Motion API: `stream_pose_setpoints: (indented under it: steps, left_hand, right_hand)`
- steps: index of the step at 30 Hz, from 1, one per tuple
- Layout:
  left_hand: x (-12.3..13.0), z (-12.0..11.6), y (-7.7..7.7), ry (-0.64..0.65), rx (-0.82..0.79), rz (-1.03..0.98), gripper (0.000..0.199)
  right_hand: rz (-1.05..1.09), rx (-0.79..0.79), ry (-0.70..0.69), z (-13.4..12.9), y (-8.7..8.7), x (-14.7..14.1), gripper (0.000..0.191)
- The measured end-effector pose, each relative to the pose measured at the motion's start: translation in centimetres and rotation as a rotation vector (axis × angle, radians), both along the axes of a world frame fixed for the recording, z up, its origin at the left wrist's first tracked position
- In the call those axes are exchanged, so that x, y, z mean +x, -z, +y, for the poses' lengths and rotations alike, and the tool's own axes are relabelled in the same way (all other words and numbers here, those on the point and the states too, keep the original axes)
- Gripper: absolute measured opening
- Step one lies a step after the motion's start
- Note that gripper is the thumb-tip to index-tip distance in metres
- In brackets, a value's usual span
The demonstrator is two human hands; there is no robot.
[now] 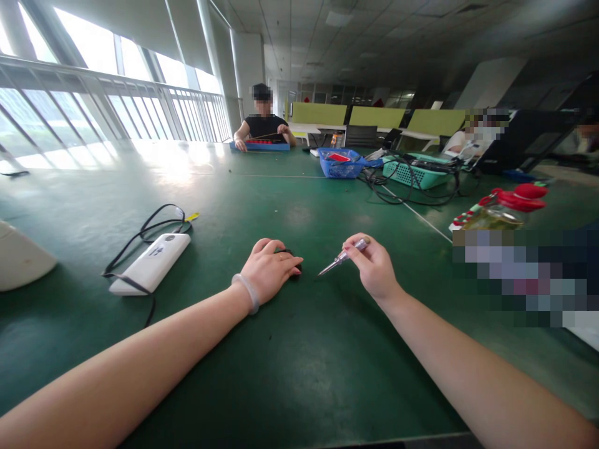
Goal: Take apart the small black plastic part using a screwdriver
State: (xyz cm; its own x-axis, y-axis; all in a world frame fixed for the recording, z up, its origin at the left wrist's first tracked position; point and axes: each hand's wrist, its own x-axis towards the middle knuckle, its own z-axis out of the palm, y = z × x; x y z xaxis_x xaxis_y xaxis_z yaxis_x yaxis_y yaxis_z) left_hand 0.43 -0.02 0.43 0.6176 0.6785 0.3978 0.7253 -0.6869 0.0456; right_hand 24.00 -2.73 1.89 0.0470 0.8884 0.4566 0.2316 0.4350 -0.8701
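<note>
My left hand, with a pale bracelet at the wrist, is closed over a small dark object on the green table. Most of that object is hidden under the fingers. To the right, my right hand grips a slim screwdriver with a clear, purplish handle between thumb and fingers. Its metal tip points down and left, toward the dark object, with a gap between them.
A white power bank with a black cable lies at left, near a white rounded object. Blue and green baskets with cables stand back right. A red-topped jar is at right. A person sits across the table behind a blue tray.
</note>
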Motion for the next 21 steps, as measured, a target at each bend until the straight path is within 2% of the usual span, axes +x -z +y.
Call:
stream_pose_setpoints:
  steps: [5,8,11,16,21]
  left_hand:
    - [0.3,-0.4,-0.4,-0.062,-0.049,-0.011,0.032]
    - [0.1,-0.1,-0.3,-0.182,-0.081,-0.096,0.037]
    - [-0.4,0.7,0.2,-0.286,-0.2,-0.16,0.039]
    - [-1.2,2.1,0.7,-0.273,-0.286,-0.162,0.038]
    - [-1.1,2.1,0.7,-0.244,-0.306,-0.175,0.037]
  right_hand:
    - [-0.016,0.003,-0.003,-0.1,-0.1,0.0,0.015]
    - [-0.018,0.005,0.002,-0.1,-0.2,0.0,0.014]
    - [-0.021,0.005,0.006,-0.1,-0.2,0.0,0.015]
    - [-0.029,-0.001,-0.003,-0.1,-0.3,0.0,0.015]
    - [-0.035,0.002,0.001,-0.2,-0.4,0.0,0.015]
